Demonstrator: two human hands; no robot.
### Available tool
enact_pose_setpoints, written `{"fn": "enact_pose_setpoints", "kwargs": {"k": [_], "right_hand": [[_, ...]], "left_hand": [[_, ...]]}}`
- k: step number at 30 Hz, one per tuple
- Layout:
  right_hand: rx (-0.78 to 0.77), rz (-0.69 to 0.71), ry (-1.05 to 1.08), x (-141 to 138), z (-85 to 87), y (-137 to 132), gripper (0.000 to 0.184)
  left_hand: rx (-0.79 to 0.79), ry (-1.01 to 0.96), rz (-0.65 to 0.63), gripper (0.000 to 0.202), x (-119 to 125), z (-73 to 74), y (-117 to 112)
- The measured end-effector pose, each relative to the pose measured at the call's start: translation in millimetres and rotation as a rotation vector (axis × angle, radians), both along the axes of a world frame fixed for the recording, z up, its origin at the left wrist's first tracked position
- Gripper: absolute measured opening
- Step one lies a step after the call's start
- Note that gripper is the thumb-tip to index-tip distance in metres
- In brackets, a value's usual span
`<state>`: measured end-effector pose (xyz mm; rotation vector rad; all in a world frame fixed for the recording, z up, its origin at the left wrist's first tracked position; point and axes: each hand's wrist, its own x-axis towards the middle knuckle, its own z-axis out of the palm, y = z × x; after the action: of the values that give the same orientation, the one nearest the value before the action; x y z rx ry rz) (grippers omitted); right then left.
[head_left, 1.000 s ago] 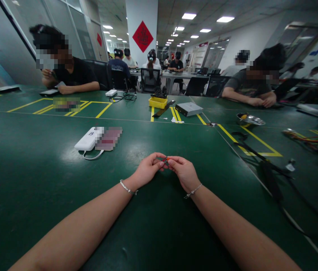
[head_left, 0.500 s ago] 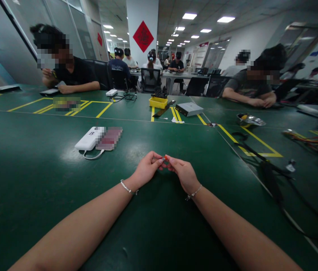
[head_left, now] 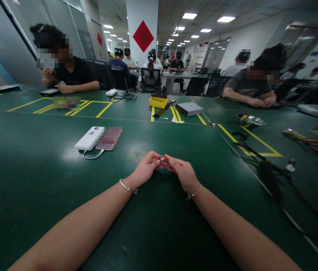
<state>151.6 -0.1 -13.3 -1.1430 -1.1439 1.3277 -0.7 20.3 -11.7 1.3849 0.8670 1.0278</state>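
Over the green table [head_left: 63,210], my two hands meet in front of me, their fingertips almost touching. A small piece, orange at one end and whitish or clear at the other [head_left: 162,159], sits between them; its exact kind is too small to make out. My left hand [head_left: 146,168] pinches the pale end between thumb and fingers. On the other side, my right hand [head_left: 185,172] has its thumb and forefinger closed at the orange end. The fingers cover part of the piece.
Left of my hands lie a white power bank [head_left: 89,139] and a cabled phone [head_left: 109,138]. Farther off stand a yellow bin [head_left: 158,102], a grey box [head_left: 189,109] and a metal dish [head_left: 250,119]. Black cables [head_left: 270,175] run along the right. Two people sit across the table.
My left fingers have shifted slightly, and more of the pale part of the small piece shows between the hands. My right hand stays nearly still.
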Motion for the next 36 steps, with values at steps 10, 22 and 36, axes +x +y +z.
{"fn": "enact_pose_setpoints", "kwargs": {"k": [10, 22, 36], "right_hand": [[-0.007, 0.006, 0.016, -0.6, 2.4, -0.7, 0.041], [0.009, 0.0, -0.025, 0.3, 3.1, -1.3, 0.039], [0.029, -0.058, 0.005, -3.3, 2.3, -1.7, 0.034]], "left_hand": [[0.001, 0.027, -0.01, 0.003, -0.1, 0.0, -0.2], [0.017, 0.026, 0.0, 0.005, 1.0, -3.1, -0.5], [0.03, 0.042, -0.001, 0.004, 2.1, -5.8, 0.6]]}}
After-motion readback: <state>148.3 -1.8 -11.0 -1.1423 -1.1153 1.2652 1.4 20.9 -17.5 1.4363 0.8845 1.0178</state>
